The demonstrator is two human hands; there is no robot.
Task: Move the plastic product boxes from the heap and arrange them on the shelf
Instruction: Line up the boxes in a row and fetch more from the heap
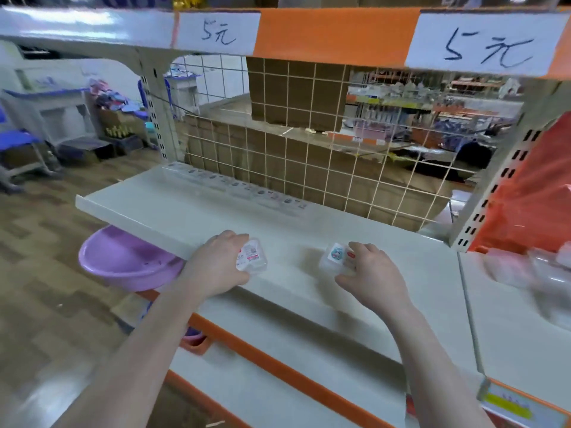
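Plastic product boxes are shown on a pale shelf (191, 211), largest element of the scene, backed by a wire grid (309, 168). A row of clear boxes (234, 183) lines the shelf's rear edge; a blurred heap (543, 273) lies at right. A purple basin (123, 261) sits below the shelf. The left hand (221, 264) grips one clear box (251, 255), fingers curled round it; the right hand (375, 273) pinches a second box (335, 256) near the shelf's front.

The heap of clear boxes (537, 273) at far right is blurred and cut off. Labels on the back row of boxes (234, 185) are too small to read.
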